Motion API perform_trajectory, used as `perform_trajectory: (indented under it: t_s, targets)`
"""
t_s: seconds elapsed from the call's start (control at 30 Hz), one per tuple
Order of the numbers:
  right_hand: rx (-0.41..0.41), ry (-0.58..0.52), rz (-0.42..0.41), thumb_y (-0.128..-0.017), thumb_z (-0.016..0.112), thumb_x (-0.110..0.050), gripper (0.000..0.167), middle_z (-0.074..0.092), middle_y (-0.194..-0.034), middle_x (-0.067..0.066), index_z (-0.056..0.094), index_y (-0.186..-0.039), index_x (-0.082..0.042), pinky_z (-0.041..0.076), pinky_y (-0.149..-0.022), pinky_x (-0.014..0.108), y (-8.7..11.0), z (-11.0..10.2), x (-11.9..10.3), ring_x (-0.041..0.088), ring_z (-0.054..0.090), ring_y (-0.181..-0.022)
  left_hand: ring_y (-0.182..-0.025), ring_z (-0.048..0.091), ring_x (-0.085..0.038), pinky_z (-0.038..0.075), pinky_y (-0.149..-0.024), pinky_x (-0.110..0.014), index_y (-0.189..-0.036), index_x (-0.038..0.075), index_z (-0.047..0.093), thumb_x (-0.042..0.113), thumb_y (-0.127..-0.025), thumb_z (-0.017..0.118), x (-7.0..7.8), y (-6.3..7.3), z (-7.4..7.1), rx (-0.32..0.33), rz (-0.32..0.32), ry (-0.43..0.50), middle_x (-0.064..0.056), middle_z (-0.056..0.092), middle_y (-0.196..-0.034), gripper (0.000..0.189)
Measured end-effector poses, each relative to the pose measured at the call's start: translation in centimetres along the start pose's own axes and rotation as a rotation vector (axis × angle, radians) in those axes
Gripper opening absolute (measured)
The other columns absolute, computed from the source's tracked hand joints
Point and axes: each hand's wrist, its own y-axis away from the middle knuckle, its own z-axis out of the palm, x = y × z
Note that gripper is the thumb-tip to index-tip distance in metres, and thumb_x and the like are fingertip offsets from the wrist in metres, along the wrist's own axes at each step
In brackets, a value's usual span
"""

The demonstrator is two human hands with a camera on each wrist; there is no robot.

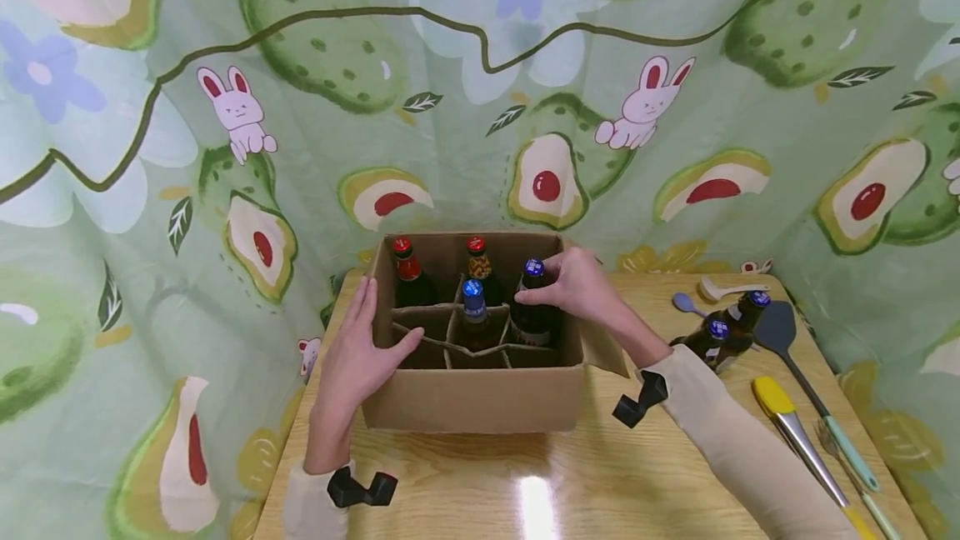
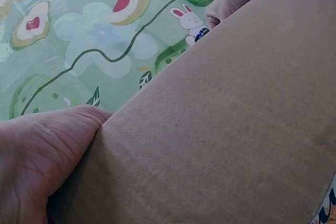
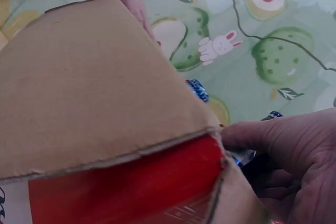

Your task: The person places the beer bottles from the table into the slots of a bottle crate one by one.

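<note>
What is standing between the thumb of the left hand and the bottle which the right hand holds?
In the head view, a blue-capped bottle stands there in the box, among cardboard dividers.

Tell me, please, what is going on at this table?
A person's right hand holds a blue-capped bottle near its top at the right end of a divided cardboard box, while the left hand rests against the box's left side. Three other bottles stand in the box. Two more bottles are on the table to the right, beside kitchen utensils.
</note>
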Motion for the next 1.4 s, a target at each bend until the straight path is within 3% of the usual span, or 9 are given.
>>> perform_trajectory:
  t_s: [0.17,0.33,0.57,0.87,1.0,1.4]
  targets:
    - [-0.028,0.108,-0.043,-0.077,0.094,-0.041,0.046,0.031,-0.052,-0.010,0.059,-0.057,-0.017,0.021,-0.049,0.027,0.0,0.3,0.2,0.010,0.028,-0.050,-0.160,0.014,-0.038,0.027,-0.120,-0.066,-0.170,0.020,0.007,0.070,-0.091,0.066,0.1,0.0,0.1,-0.001,0.001,-0.003,-0.004,0.003,-0.177,0.110]
    - [-0.052,0.084,-0.055,-0.080,0.093,-0.036,0.045,0.032,-0.053,-0.010,0.058,-0.059,-0.017,0.020,-0.049,0.026,0.1,0.6,0.5,0.008,0.027,-0.049,-0.160,0.013,-0.038,0.027,-0.119,-0.067,-0.170,0.021,0.007,0.069,-0.091,0.066,0.2,0.0,0.2,-0.012,-0.005,-0.009,-0.004,0.002,-0.177,0.110]
    - [0.043,0.092,-0.090,-0.078,0.094,-0.037,0.039,0.033,-0.051,-0.011,0.065,-0.064,-0.015,0.024,-0.047,0.025,0.6,1.4,0.7,0.007,0.029,-0.047,-0.160,0.012,-0.038,0.026,-0.120,-0.065,-0.170,0.020,0.006,0.070,-0.091,0.065,0.2,0.0,0.3,-0.022,-0.002,-0.006,-0.002,0.001,-0.177,0.110]
    - [0.165,0.042,-0.274,-0.086,0.089,-0.027,0.031,0.053,-0.059,-0.006,0.066,-0.076,-0.008,0.035,-0.048,0.022,1.2,2.7,1.1,0.005,0.042,-0.049,-0.161,0.012,-0.037,0.026,-0.121,-0.065,-0.170,0.021,0.008,0.069,-0.092,0.065,0.2,0.2,0.1,-0.009,-0.006,0.007,-0.002,0.003,-0.177,0.108]
    - [0.206,0.037,-0.319,-0.088,0.086,-0.025,0.028,0.055,-0.061,-0.003,0.067,-0.080,-0.006,0.036,-0.047,0.021,1.4,3.0,1.2,0.005,0.044,-0.047,-0.161,0.012,-0.037,0.026,-0.121,-0.065,-0.170,0.021,0.008,0.069,-0.091,0.065,0.2,0.2,0.0,-0.006,-0.008,0.005,-0.001,0.003,-0.177,0.108]
    - [0.221,0.125,-0.349,-0.092,0.082,-0.026,0.033,0.049,-0.060,-0.003,0.061,-0.076,-0.007,0.034,-0.046,0.020,1.6,3.1,1.2,0.006,0.044,-0.048,-0.160,0.013,-0.038,0.026,-0.120,-0.066,-0.170,0.021,0.007,0.069,-0.092,0.065,0.2,0.1,0.0,-0.005,-0.008,-0.006,-0.001,0.002,-0.177,0.107]
